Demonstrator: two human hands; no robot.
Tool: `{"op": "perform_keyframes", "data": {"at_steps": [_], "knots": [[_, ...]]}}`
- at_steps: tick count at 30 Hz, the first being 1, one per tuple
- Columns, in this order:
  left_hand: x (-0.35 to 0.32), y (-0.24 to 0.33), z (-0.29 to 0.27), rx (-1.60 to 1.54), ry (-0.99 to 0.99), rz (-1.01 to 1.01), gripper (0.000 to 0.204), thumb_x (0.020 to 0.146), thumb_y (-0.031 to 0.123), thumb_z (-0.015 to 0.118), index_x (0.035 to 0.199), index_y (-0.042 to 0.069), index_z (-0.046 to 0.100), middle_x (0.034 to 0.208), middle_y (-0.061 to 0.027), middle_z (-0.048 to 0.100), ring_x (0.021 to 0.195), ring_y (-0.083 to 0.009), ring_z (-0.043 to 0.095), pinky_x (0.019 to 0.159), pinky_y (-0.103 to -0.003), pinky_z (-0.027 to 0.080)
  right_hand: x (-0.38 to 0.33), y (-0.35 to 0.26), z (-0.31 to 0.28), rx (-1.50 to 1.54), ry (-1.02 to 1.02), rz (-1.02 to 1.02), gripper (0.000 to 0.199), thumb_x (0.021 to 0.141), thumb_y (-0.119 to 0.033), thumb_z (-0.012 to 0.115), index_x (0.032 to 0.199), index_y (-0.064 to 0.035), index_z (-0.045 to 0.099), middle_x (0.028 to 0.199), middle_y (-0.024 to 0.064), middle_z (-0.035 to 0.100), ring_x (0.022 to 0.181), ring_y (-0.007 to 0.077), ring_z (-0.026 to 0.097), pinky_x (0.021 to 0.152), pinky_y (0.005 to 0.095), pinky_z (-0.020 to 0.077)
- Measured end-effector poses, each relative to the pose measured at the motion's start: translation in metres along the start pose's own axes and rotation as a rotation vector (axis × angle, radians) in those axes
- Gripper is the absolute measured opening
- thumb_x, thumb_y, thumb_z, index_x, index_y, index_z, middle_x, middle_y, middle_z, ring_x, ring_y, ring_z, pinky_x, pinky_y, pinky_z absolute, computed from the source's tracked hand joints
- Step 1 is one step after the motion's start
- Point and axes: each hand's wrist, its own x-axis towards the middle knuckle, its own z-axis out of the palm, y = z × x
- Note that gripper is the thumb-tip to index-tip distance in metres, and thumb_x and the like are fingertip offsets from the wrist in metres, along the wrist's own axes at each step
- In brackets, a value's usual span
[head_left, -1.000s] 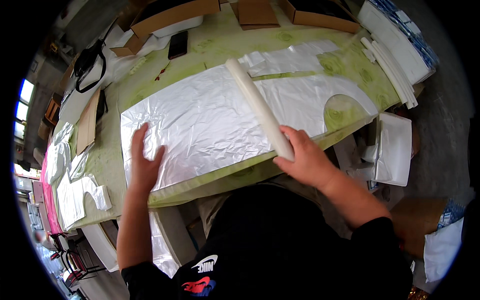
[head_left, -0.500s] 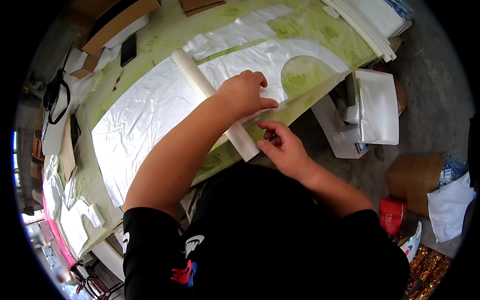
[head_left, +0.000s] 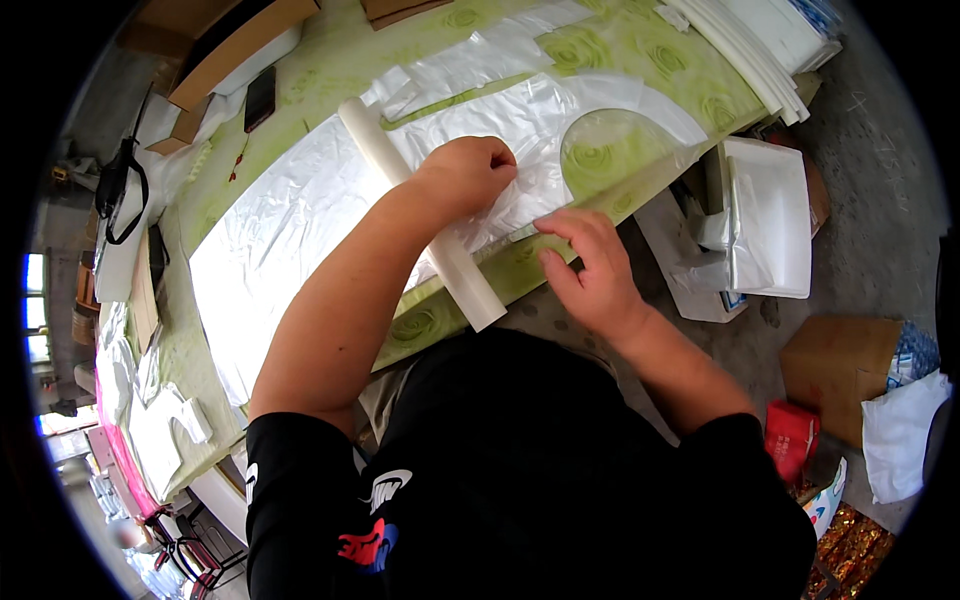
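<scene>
White tube (head_left: 462, 282) lies across shiny plastic sheet (head_left: 265, 235) on green counter (head_left: 340, 62). Left hand (head_left: 462, 175) over sheet, fingers curled; cannot tell if pinching it. Right hand (head_left: 597, 272) near sheet edge, fingers apart.

The person wears a black short-sleeved T-shirt (head_left: 600, 470) with white, red and blue emblems (head_left: 362, 546).

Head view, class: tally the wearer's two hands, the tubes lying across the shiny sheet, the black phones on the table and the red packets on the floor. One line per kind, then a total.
Left hand and right hand: 2
Tube: 1
Phone: 1
Red packet: 1
Total: 5
</scene>
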Motion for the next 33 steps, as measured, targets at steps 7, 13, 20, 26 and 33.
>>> {"op": "perform_keyframes", "data": {"at_steps": [7,13,20,26,33], "knots": [[0.003,0.0,-0.009,-0.132,-0.102,-0.068,0.025,0.092,0.028,0.066,0.107,0.009,0.074,0.094,-0.0059,0.075,0.083,-0.0178,0.068,0.077,-0.033,0.055,0.034,0.012,0.003,-0.12,-0.137,-0.171,0.025,0.081,-0.011,0.075,0.105,-0.0096,0.071,0.114,0.0073,0.067,0.107,0.0308,0.058,0.094,0.0413,0.0481],[0.002,-0.006,-0.005,-0.196,0.008,-0.06,0.02,0.092,0.023,0.069,0.102,0.007,0.072,0.081,-0.0013,0.07,0.071,-0.0097,0.061,0.067,-0.027,0.052,0.019,0.024,0.002,-0.288,-0.247,-0.03,0.024,0.082,-0.017,0.075,0.105,-0.0127,0.071,0.119,0.0039,0.066,0.109,0.0314,0.057,0.098,0.0443,0.044],[0.002,-0.002,-0.01,-0.381,-0.114,-0.109,0.017,0.092,0.021,0.069,0.1,0.007,0.071,0.08,0.0002,0.067,0.07,-0.0081,0.06,0.064,-0.025,0.051,0.03,0.034,0.01,-0.208,0.009,0.033,0.035,0.081,-0.011,0.074,0.115,-0.0103,0.065,0.122,0.0091,0.066,0.111,0.0347,0.058,0.099,0.0461,0.0435],[0.006,-0.001,-0.006,-0.445,-0.117,-0.132,0.017,0.092,0.019,0.068,0.101,0.006,0.07,0.079,0.0,0.065,0.068,-0.0084,0.059,0.061,-0.026,0.051,0.059,0.052,0.028,0.038,-0.006,0.375,0.042,0.081,-0.007,0.075,0.121,-0.0066,0.059,0.095,0.0101,0.07,0.089,0.0304,0.065,0.082,0.0434,0.0506],[0.005,0.0,-0.005,-0.251,-0.088,-0.056,0.018,0.09,0.019,0.063,0.101,0.007,0.07,0.082,-0.0036,0.067,0.071,-0.0136,0.062,0.067,-0.03,0.052,0.05,0.038,0.016,0.136,-0.023,0.498,0.04,0.082,-0.006,0.078,0.118,-0.0048,0.06,0.078,0.0082,0.064,0.071,0.0223,0.062,0.066,0.0354,0.0506]]}}
